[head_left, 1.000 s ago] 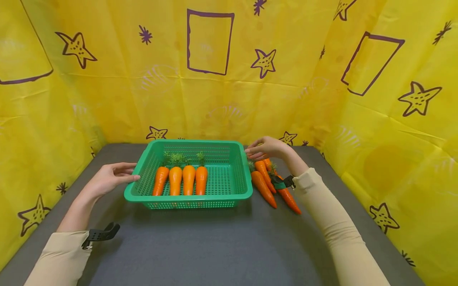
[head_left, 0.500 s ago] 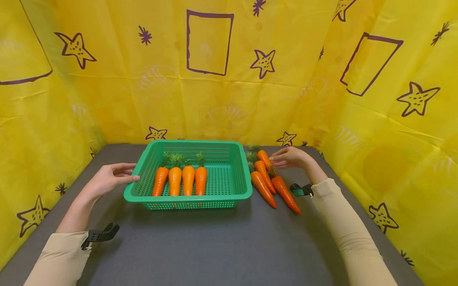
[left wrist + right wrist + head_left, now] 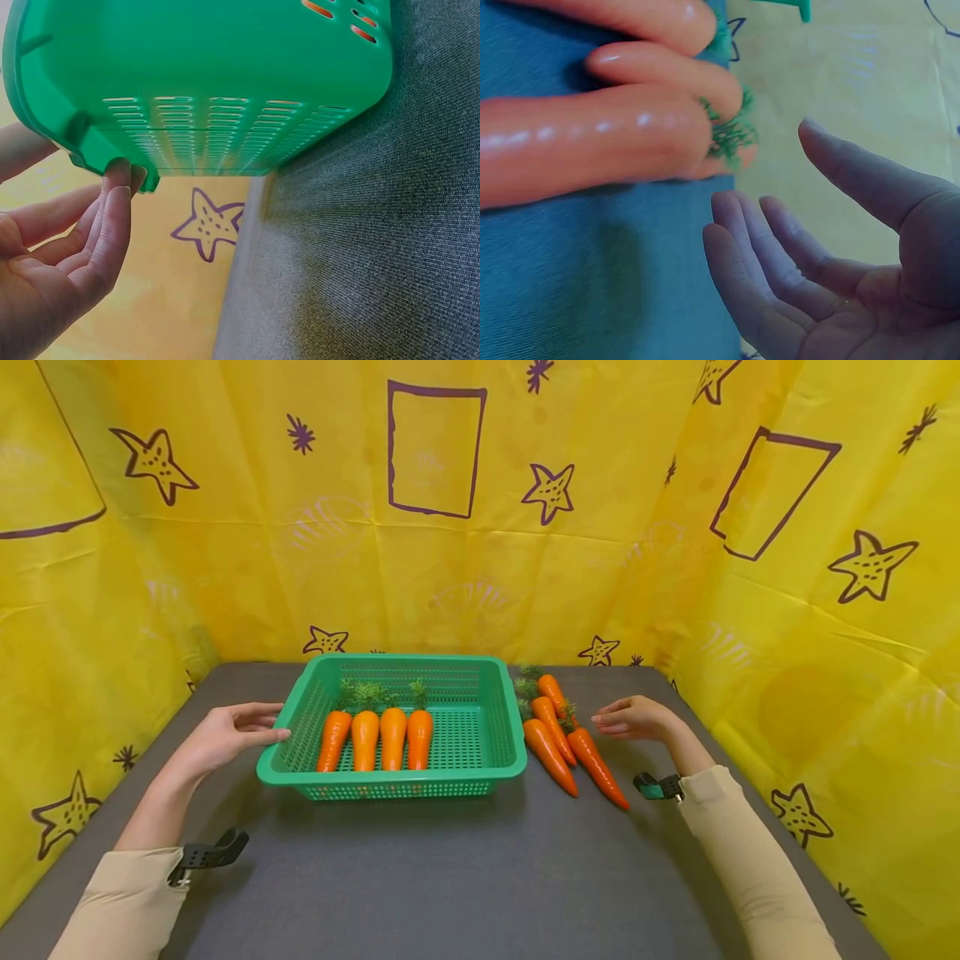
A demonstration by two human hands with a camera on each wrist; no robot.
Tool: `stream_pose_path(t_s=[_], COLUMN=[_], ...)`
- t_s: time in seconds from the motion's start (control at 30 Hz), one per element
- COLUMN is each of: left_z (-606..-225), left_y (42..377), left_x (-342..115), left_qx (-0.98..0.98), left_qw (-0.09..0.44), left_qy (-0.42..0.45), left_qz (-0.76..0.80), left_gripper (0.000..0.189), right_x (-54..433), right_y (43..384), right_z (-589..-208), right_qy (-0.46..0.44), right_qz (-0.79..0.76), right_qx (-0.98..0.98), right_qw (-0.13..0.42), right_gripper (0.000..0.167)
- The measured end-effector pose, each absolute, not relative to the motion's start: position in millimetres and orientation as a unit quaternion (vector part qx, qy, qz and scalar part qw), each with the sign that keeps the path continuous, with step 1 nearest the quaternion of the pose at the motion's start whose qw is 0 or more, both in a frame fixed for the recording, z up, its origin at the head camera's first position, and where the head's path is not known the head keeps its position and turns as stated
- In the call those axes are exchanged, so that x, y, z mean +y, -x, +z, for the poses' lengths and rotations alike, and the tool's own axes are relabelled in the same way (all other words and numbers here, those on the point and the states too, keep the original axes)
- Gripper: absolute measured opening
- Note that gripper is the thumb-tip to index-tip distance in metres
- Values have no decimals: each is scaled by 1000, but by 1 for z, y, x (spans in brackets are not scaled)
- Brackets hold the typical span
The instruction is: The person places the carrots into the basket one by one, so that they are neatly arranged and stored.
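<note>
A green plastic basket [image 3: 390,774] stands on the table with several orange carrots [image 3: 365,739] lying side by side in its left half, green tops toward the back. At its left end my left hand [image 3: 227,735] pinches the rim, thumb on top. In the left wrist view, the curled fingers [image 3: 112,225] press under the rim's edge. My right hand [image 3: 637,718] hovers just right of a loose group of carrots, fingers relaxed and holding nothing. Nearest to it lies a long carrot [image 3: 596,766] pointing toward the front; other carrots [image 3: 551,756] lie between it and the basket.
Dark grey cloth covers the table [image 3: 405,877]. A yellow curtain [image 3: 465,577] with starfish drawings encloses the back and both sides. The loose carrots lie close against the basket's right end.
My right hand has moved away from the basket's right rim, passing over the loose carrots to their right side. The left hand stays on the rim, and the basket and carrots look unmoved.
</note>
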State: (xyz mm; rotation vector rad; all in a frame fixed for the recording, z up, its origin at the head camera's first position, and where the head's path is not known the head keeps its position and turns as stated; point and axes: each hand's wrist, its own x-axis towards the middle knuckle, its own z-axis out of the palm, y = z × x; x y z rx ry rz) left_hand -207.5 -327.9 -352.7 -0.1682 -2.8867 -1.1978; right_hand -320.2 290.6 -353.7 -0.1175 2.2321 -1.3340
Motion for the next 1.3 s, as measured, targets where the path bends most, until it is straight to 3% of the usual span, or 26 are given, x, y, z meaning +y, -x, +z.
stream_pose_path(t_s=[0.37, 0.7, 1.3], left_z=[-353, -353, -353], left_y=[207, 207, 208], left_x=[-329, -328, -328], left_qx=[-921, -921, -924], left_qw=[6, 3, 4], left_qy=[56, 56, 54], left_qz=[-386, -386, -378], left_gripper=[66, 66, 67], right_x=[297, 290, 286], right_y=[307, 300, 300], right_z=[-381, -396, -399], right_qy=[26, 16, -7], right_qz=[-494, -465, -455], right_qx=[824, 835, 842], right_qw=[275, 292, 291], right_gripper=[55, 65, 68])
